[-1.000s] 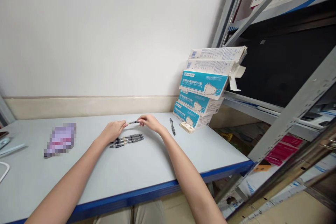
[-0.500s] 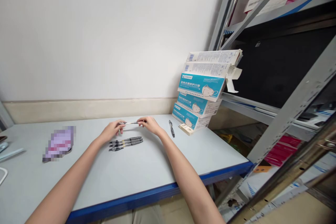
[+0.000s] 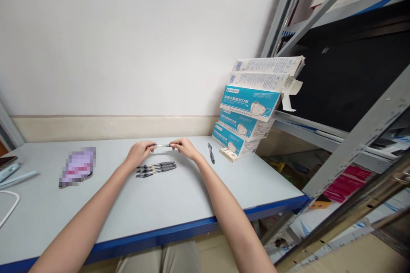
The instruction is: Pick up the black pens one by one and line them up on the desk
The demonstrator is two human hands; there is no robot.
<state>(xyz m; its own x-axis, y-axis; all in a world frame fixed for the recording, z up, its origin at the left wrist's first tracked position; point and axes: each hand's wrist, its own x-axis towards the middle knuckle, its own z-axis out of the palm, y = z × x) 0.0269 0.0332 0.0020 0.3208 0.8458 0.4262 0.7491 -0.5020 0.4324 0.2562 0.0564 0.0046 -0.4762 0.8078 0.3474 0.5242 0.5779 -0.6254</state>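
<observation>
Both hands hold one thin pen (image 3: pixel 162 146) level above the grey table (image 3: pixel 179 204). My left hand (image 3: pixel 138 152) pinches its left end and my right hand (image 3: pixel 185 148) pinches its right end, fingers closed on it. Just below them, several dark pens (image 3: pixel 156 169) lie side by side on the table. One more dark pen (image 3: pixel 210 153) lies alone to the right of my right hand.
A leaning stack of teal and white mask boxes (image 3: pixel 253 108) stands at the table's back right, against a metal shelf rack (image 3: pixel 349 94). A blurred purple item (image 3: pixel 77 166) lies left. A white cable (image 3: pixel 9 207) and a phone (image 3: pixel 8 166) sit at the far left edge.
The hands have drawn slightly apart along the pen, so more of its length shows between them. The pens on the table have not moved.
</observation>
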